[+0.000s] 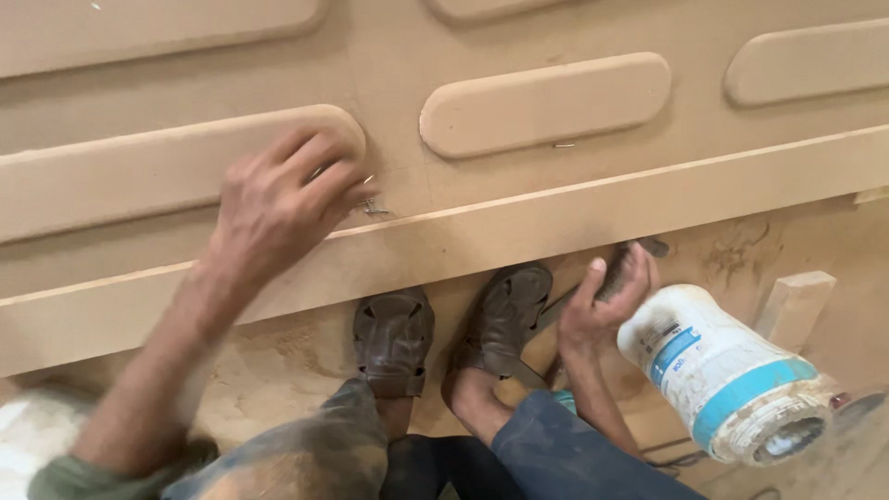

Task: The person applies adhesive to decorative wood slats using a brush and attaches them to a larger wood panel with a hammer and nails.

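Note:
My left hand [282,199] rests on the rounded end of a long raised strip [111,171] on a brown fibreboard panel [519,213], fingers curled over its edge. Small metal staples [373,206] lie just right of my fingertips. My right hand [607,301] hangs below the panel's front edge and grips a dark tool [639,259], mostly hidden by the fingers. A white plastic jar with blue bands [727,370] lies on its side just right of that hand, mouth facing me.
More raised rounded strips [546,102] sit on the panel. My feet in brown sandals [444,329] stand on a dusty floor under the panel's edge. A small wooden block [796,306] lies at the right.

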